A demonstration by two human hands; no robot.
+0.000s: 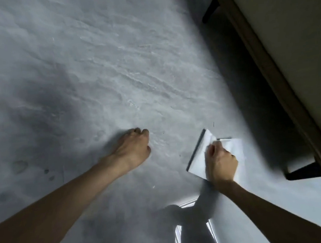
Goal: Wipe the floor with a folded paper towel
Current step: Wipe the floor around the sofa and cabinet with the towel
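Nearest, the right hand (220, 163) gripped the folded paper towel (197, 158), its fingers curled over the top, pressing the towel flat against the grey floor (89, 69) toward the floor's right side. Slightly beyond, apart to the left, the left hand (133, 148) rested on the floor, fingers curled and holding nothing. Along the right edge stood beige furniture (286, 37) on dark legs (211, 9).

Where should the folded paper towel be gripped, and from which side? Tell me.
Probably its middle, from above and the near side. The folded paper towel lies flat on the floor, so no edge offers a pinch; the right hand sits on it that way, fingers curled. Furniture crowds the right.
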